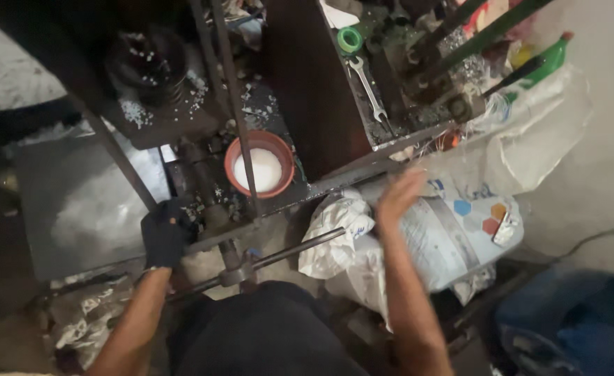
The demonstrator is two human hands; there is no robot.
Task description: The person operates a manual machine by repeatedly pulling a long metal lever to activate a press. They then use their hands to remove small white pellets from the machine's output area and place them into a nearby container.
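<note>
My left hand (pixel 165 233), in a dark glove, is closed around the lower end of a slanted metal lever (pixel 122 163) on a dark machine frame. My right hand (pixel 397 195) is bare, blurred by motion, with fingers apart and nothing in it. It hovers over a white printed sack (pixel 453 240) beside the machine's edge. An orange bowl (pixel 282 157) of white granules sits on the machine bed behind a thin vertical rod (pixel 241 118). A horizontal metal bar (pixel 286 252) crosses below, in front of my dark-clothed lap.
A wrench (pixel 367 87) and a green tape roll (pixel 349 39) lie on a cluttered shelf at top centre. A green bottle (pixel 550 57) stands at the top right. White granules are scattered on the machine. A blue bag (pixel 571 320) is at the lower right, and a flat grey sheet (pixel 77 202) at left.
</note>
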